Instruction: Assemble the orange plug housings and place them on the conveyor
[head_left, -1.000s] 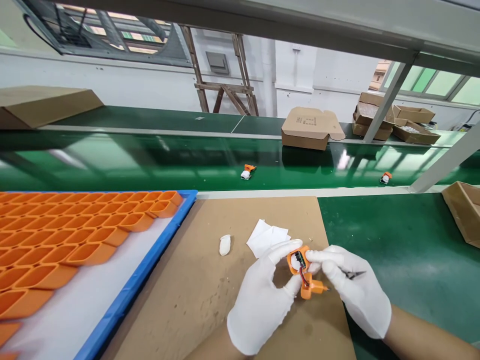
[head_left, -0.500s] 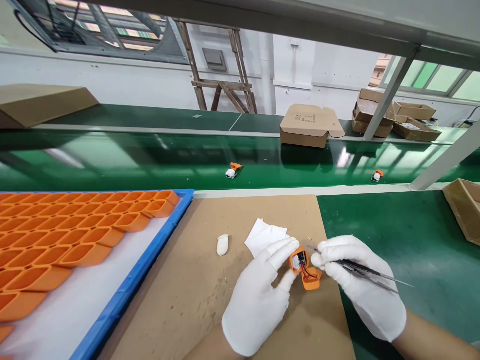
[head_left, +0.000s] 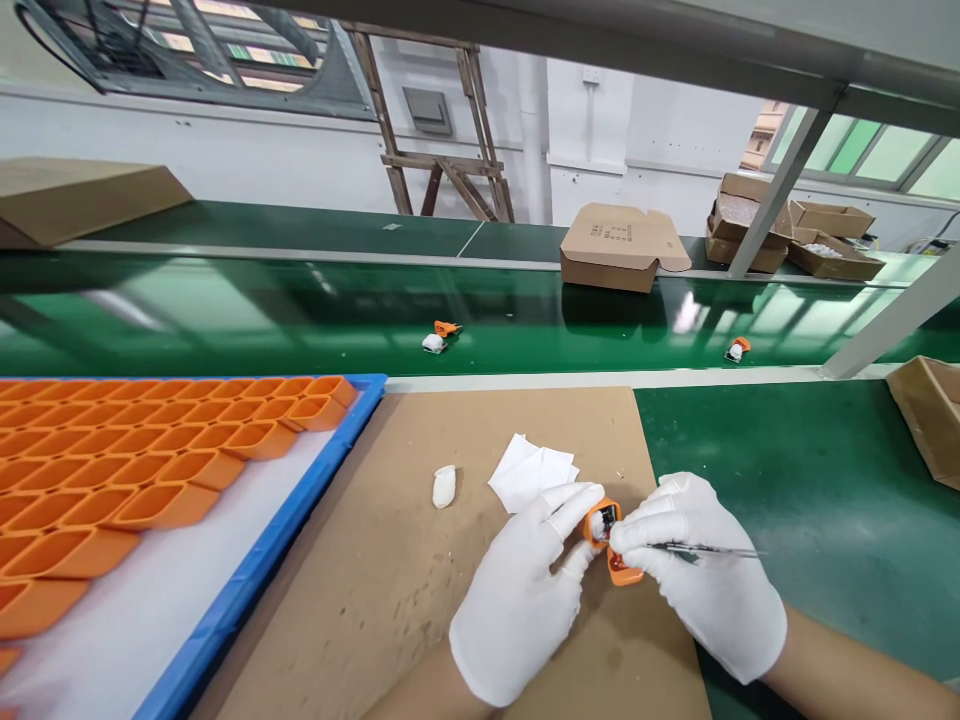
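Observation:
A small orange plastic housing (head_left: 589, 527) with white and black parts inside is gripped in the gloved fingers of my left hand (head_left: 523, 592). Just below it lies an orange cap (head_left: 624, 570), partly covered by my fingers. My right hand (head_left: 694, 560), also in a white glove, is closed around a pair of metal tweezers (head_left: 705, 549). Its fingertips touch the housing's right side, and they hide the tweezers' tips. Behind my left hand, some white paper squares (head_left: 529, 472) rest on the cardboard sheet (head_left: 405, 560). Left of them is a small white fabric piece (head_left: 444, 487).
At left, a blue-edged tray (head_left: 262, 545) holds rows of orange housings (head_left: 161, 470). Beyond the cardboard runs a green conveyor belt (head_left: 322, 330) carrying two orange-and-white pieces (head_left: 442, 335). An open carton (head_left: 619, 245) stands on the back ledge, and a slanted post (head_left: 892, 310) rises at right.
My right hand has moved left with the tweezers, up against the orange housing. The two pieces on the belt have shifted left. My left hand keeps its grip.

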